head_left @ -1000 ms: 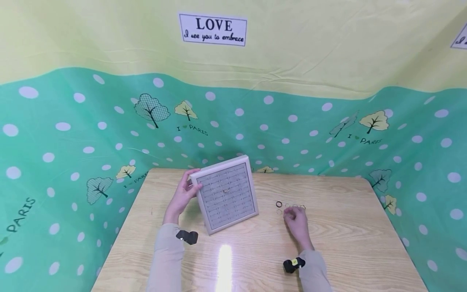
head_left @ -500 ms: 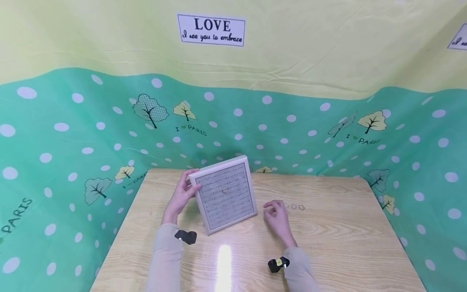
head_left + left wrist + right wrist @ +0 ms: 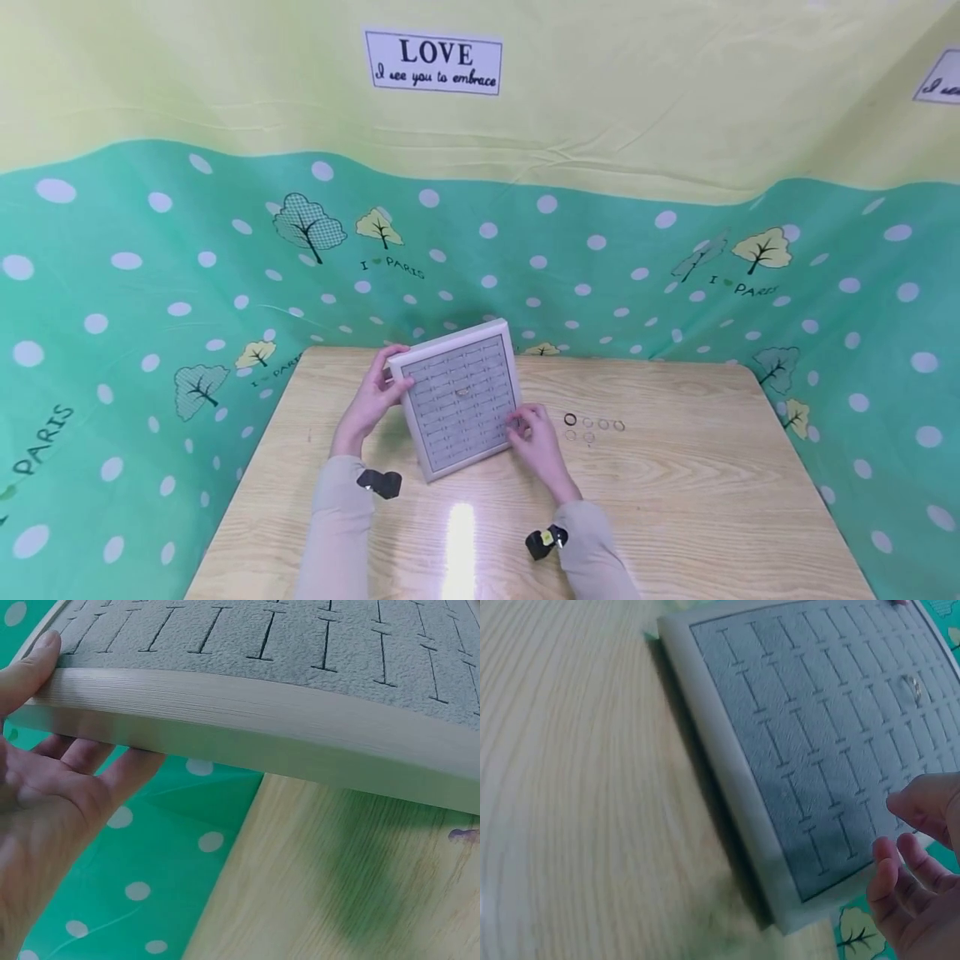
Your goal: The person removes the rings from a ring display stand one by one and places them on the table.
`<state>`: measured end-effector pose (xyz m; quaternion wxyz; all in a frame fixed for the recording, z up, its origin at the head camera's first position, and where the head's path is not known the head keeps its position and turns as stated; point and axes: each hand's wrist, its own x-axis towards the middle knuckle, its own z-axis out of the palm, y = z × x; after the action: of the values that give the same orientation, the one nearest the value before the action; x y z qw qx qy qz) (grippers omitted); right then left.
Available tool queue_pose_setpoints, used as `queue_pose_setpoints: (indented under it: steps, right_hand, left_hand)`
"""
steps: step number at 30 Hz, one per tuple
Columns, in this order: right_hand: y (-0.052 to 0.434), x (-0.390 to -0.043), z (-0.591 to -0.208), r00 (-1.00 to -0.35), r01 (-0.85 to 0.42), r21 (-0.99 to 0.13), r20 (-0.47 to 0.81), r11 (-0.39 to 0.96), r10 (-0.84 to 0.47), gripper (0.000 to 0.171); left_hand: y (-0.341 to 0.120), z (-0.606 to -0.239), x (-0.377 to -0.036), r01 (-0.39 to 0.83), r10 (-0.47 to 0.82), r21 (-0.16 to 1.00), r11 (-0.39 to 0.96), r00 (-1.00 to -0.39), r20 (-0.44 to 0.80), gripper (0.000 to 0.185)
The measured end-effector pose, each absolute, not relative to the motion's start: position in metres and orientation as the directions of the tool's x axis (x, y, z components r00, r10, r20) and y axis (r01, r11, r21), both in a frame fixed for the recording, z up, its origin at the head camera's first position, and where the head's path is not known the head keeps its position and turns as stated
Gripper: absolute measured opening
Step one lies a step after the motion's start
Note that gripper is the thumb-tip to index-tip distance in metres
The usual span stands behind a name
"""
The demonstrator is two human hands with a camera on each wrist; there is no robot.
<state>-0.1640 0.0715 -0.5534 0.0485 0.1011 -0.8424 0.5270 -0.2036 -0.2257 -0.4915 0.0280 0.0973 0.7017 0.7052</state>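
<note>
My left hand [image 3: 371, 404] grips the upper left corner of a ring display tray [image 3: 247, 697], thumb on its face and fingers underneath. The tray has a pale frame and a grey slotted pad [image 3: 810, 712], and it is held tilted toward me. One ornate gold-coloured ring [image 3: 915, 688] sits in a slot near the pad's middle. My right hand [image 3: 536, 437] is at the tray's lower right edge, thumb and fingers bent over the pad's corner slots. Whether a ring is between its fingertips I cannot tell.
Right of the tray, a black ring [image 3: 570, 419] and several thin metal rings [image 3: 603, 424] lie in two rows on the wooden table [image 3: 697, 492]. A green and yellow printed cloth [image 3: 480, 200] hangs behind and at both sides.
My right hand has moved left from the loose rings to the tray's lower right edge, uncovering the rings on the table. The left hand and tray stay in place.
</note>
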Motion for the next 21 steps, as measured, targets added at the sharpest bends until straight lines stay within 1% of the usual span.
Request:
queue_pose_setpoints:
  steps: [8, 13, 21]
  right_hand:
    - [0.051, -0.172, -0.535, -0.954, -0.293, -0.864, 0.236, 0.410, -0.184, 0.022]
    - [0.040, -0.177, -0.522, -0.943, -0.323, -0.857, 0.254, 0.401, -0.216, 0.026]
    - [0.024, -0.183, -0.513, -0.928, -0.361, -0.846, 0.285, 0.393, -0.239, 0.028]
  left_hand:
    - [-0.226, -0.489, -0.203, 0.092, 0.184, 0.996, 0.006, -0.979, 0.089, 0.056]
    - [-0.225, -0.488, -0.202, 0.092, 0.167, 0.995, 0.027, -0.982, 0.086, 0.056]
    - [-0.225, -0.490, -0.202, 0.075, 0.128, 0.997, -0.009, -0.989, 0.075, 0.055]
